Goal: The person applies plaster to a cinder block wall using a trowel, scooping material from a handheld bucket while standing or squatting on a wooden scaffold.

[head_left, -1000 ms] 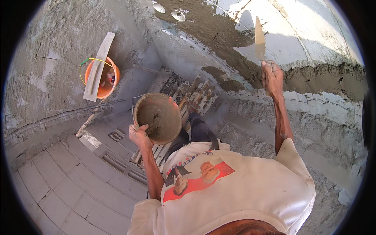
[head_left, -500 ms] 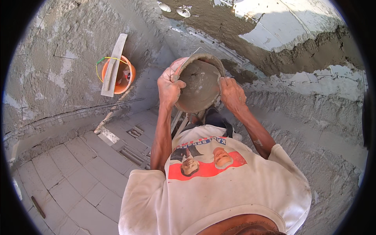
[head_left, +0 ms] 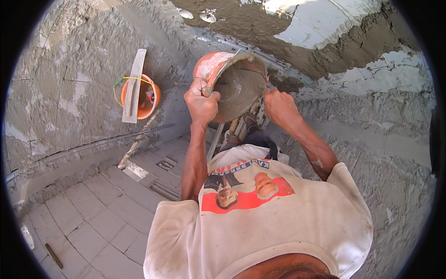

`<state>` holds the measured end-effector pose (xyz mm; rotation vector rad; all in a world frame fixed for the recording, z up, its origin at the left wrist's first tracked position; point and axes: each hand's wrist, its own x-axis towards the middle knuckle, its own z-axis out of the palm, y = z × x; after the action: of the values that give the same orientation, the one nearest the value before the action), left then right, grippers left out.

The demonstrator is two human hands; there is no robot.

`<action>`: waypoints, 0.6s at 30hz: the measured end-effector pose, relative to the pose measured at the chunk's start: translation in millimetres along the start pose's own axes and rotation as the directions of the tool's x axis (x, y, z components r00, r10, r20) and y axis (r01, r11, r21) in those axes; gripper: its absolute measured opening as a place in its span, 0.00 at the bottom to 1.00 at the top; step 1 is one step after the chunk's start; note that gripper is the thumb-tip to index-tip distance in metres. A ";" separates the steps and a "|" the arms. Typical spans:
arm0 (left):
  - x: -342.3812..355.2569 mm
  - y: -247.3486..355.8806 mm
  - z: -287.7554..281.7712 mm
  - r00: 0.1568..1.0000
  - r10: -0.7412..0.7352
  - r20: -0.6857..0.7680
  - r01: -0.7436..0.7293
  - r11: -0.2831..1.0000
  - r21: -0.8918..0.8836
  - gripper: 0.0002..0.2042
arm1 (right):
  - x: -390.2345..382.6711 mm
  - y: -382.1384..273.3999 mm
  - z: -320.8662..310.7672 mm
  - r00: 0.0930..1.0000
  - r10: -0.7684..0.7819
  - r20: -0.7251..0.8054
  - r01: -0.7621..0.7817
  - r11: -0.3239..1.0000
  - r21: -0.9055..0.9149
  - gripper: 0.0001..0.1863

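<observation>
My left hand (head_left: 202,98) is closed on the left rim of a mortar-coated red bucket (head_left: 208,64), which is tilted so its grey wet mortar (head_left: 237,95) shows. My right hand (head_left: 278,102) is closed at the bucket's right rim, with a grey piece at its fingers; whether that is the trowel handle or part of the bucket I cannot tell. The trowel's blade is not clearly visible. The bucket is held out above my legs, near the corner of the walls.
An orange bucket (head_left: 153,104) with a long pale flat tool (head_left: 134,83) across it is at the left. A partly mortared white block wall (head_left: 320,25) runs along the top right. Wooden slats (head_left: 216,139) lie by my feet, beside a grey tiled-looking surface (head_left: 88,218).
The bucket has risen and moved rightward, tipping over further. My right hand has come down from the wall to the bucket's rim, and the raised trowel blade has dropped from clear view.
</observation>
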<state>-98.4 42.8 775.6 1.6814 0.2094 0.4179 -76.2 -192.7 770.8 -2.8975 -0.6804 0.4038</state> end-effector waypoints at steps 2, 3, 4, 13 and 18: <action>0.2 -3.0 2.1 1.000 -0.009 -0.001 0.009 0.999 -0.044 0.17 | 8.2 4.8 18.5 0.993 -0.076 0.095 0.061 0.986 0.157 0.13; 1.9 -4.5 2.1 1.000 -0.019 0.000 0.019 0.999 -0.050 0.17 | 12.3 13.4 33.2 0.987 -0.126 0.098 0.092 0.950 0.299 0.12; 1.2 -7.3 -1.5 0.999 -0.035 -0.005 0.035 0.998 -0.049 0.17 | 13.0 9.5 34.3 0.978 -0.185 0.099 0.124 0.891 0.438 0.12; -19.8 -27.8 -25.2 0.982 -0.145 -0.121 0.124 0.979 -0.164 0.20 | -26.6 -17.6 53.1 0.991 -0.019 0.131 -0.051 0.860 0.508 0.18; -40.7 -43.0 -26.7 0.965 -0.205 -0.164 0.172 0.966 -0.193 0.19 | -32.2 -16.3 71.8 0.993 -0.032 0.116 -0.020 0.907 0.420 0.20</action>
<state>-141.7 58.9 730.0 1.4335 0.4526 0.4340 -131.6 -187.7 712.7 -2.4754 -0.5376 0.6424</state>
